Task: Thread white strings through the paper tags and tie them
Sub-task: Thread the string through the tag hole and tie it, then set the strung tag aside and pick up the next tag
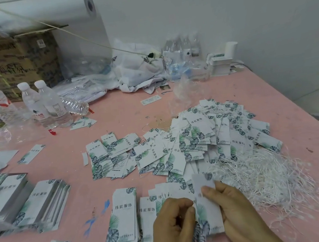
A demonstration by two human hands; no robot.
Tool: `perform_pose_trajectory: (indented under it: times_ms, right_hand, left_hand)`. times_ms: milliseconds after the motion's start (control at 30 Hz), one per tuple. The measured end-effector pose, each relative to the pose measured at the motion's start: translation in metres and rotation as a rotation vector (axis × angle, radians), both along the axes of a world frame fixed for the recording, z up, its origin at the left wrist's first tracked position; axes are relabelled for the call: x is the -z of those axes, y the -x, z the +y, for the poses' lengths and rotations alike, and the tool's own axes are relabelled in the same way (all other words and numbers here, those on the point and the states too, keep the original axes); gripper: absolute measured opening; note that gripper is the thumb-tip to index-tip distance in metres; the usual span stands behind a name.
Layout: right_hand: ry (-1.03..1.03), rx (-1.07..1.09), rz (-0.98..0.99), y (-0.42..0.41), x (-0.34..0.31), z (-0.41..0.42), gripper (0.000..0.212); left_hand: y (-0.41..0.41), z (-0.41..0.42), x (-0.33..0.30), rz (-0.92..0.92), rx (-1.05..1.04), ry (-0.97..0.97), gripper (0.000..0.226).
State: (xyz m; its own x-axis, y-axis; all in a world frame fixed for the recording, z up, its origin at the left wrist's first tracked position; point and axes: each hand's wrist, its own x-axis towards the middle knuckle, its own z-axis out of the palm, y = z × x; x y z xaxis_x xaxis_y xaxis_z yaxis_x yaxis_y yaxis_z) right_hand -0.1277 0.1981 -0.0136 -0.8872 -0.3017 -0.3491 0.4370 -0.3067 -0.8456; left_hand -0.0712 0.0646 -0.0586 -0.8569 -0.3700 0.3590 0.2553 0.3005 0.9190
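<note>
My right hand (236, 213) holds a white paper tag (207, 209) with green leaf print upright, thumb pressed on its front near the top. My left hand (173, 228) sits just left of it, fingers curled against the tag's left edge. A loose heap of white strings (264, 176) lies to the right on the pink table (114, 116). Stacks of unthreaded tags (124, 220) stand left of my hands. A wide spread of tags with strings (187, 143) covers the middle of the table.
Water bottles (43, 104) stand at the left, one lying on its side. More tag stacks (35, 206) sit at the near left. A cardboard box (9, 62), a large white roll (43, 12) and crumpled plastic bags (135, 70) line the back wall.
</note>
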Motion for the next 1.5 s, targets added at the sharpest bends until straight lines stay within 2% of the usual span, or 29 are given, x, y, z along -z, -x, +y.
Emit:
perform_pose_trajectory:
  times_ms: [167, 300, 367, 500, 567, 633, 700, 800, 867, 967, 1000, 1067, 1167, 1233, 1400, 1500]
  right_hand:
    - [-0.337, 0.203, 0.132, 0.077, -0.029, 0.014, 0.013]
    - [-0.408, 0.311, 0.201, 0.165, -0.052, 0.008, 0.011]
    - [-0.630, 0.295, 0.304, 0.198, -0.047, 0.006, 0.013]
    - [-1.325, 0.207, 0.545, 0.209, -0.020, 0.012, 0.011]
    - [-1.471, 0.241, 0.557, 0.203, -0.010, 0.017, 0.035]
    - [-1.421, 0.305, 0.592, 0.197, -0.011, 0.019, 0.040]
    - [-1.318, 0.360, 0.655, 0.186, -0.020, 0.018, 0.035]
    - [-1.117, 0.309, 0.797, 0.146, -0.033, 0.007, 0.024]
    - [-0.975, 0.163, 0.859, 0.102, -0.028, -0.001, 0.015]
    - [-0.971, -0.174, 0.919, 0.040, -0.007, -0.006, 0.012]
    - [-0.988, -0.297, 0.923, 0.025, 0.000, -0.005, 0.015]
    - [-1.040, -0.509, 0.963, 0.008, 0.014, 0.003, 0.038]
    - [-1.125, -0.711, 0.927, -0.002, 0.022, 0.014, 0.076]
    - [-1.144, -0.717, 0.895, -0.004, 0.020, 0.016, 0.080]
    - [-1.085, -0.647, 0.922, -0.003, 0.013, 0.016, 0.062]
    - [-1.084, -0.549, 1.053, -0.007, 0.010, 0.016, 0.042]
  left_hand:
    - [0.000, 0.003, 0.001, -0.048, -0.058, 0.034, 0.019]
    - [-0.001, 0.004, -0.002, -0.038, -0.058, 0.103, 0.023]
    - [-0.002, 0.005, -0.004, -0.039, -0.061, 0.099, 0.023]
    - [-0.003, 0.003, -0.004, -0.040, -0.065, 0.099, 0.023]
    - [-0.004, 0.002, -0.004, -0.038, -0.062, 0.100, 0.024]
    - [-0.003, 0.003, -0.004, -0.043, -0.067, 0.094, 0.025]
    - [-0.002, 0.004, -0.004, -0.051, -0.070, 0.049, 0.023]
    - [-0.003, 0.004, -0.001, -0.072, -0.085, -0.068, 0.018]
    - [-0.003, 0.007, 0.003, -0.093, -0.122, -0.225, 0.017]
    - [0.003, 0.008, 0.008, -0.114, -0.171, -0.505, 0.017]
    - [0.004, 0.007, 0.009, -0.110, -0.174, -0.577, 0.018]
    - [0.006, 0.004, 0.009, -0.102, -0.175, -0.650, 0.023]
    - [0.004, 0.004, 0.008, -0.103, -0.168, -0.595, 0.024]
    - [0.004, 0.005, 0.006, -0.107, -0.163, -0.565, 0.024]
    - [-0.001, 0.005, 0.006, -0.135, -0.131, -0.509, 0.016]
    - [-0.003, 0.006, 0.007, -0.146, -0.092, -0.449, 0.011]
